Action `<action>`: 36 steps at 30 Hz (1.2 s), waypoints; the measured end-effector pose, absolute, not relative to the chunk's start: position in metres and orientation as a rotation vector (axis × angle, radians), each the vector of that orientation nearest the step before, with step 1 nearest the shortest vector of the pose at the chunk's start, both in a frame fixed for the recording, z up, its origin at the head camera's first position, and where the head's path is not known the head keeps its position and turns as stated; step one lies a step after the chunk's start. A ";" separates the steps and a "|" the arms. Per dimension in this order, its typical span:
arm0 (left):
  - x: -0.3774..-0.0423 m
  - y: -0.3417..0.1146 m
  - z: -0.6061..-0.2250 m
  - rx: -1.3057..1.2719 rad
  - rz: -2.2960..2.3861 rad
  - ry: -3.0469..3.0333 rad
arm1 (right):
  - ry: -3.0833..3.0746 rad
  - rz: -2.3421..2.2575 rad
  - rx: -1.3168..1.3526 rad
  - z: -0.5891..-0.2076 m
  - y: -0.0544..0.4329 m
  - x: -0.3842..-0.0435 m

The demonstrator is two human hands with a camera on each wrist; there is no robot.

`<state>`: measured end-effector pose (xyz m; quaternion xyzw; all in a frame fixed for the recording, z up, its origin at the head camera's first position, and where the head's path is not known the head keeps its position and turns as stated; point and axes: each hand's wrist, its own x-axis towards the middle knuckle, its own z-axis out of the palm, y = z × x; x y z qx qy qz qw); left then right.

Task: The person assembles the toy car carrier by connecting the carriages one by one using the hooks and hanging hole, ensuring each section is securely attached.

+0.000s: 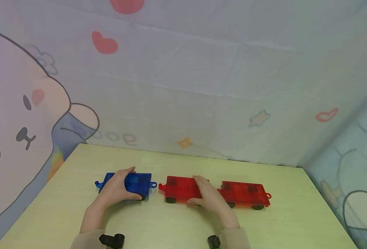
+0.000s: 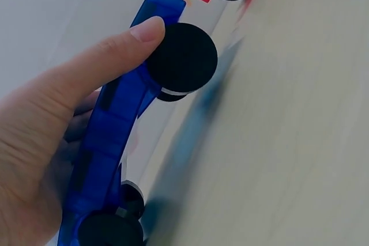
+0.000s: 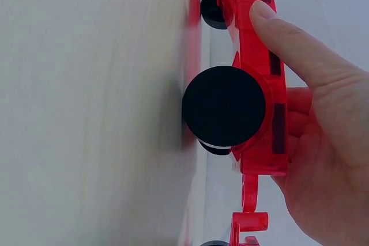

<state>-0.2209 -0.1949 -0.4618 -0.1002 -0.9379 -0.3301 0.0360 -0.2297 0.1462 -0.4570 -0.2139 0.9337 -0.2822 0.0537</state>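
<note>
A blue translucent toy wagon (image 1: 139, 183) with black wheels is gripped across its body by my left hand (image 1: 117, 189), the thumb (image 2: 115, 50) along its near side. My right hand (image 1: 211, 196) holds the middle red toy wagon (image 1: 181, 188) by its right part, thumb in front and fingers over the far side. The blue wagon's ring (image 1: 153, 185) sits just short of the red wagon's hook (image 1: 162, 187), a small gap between them. Right of that stands another red wagon (image 1: 244, 194); whether its hook (image 3: 249, 222) is linked to the held red wagon's ring (image 3: 249, 193), I cannot tell.
All three wagons form a row on a pale wooden table (image 1: 158, 224). Behind it hangs a printed cloth (image 1: 186, 69) that meets the table's back edge, and another patterned cloth (image 1: 358, 155) is at the right. Black wrist cameras (image 1: 112, 241) sit at both cuffs.
</note>
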 end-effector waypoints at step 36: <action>-0.221 -0.186 -0.460 -0.332 -1.047 -2.860 | 2.840 -0.817 -0.686 -0.455 0.144 -0.229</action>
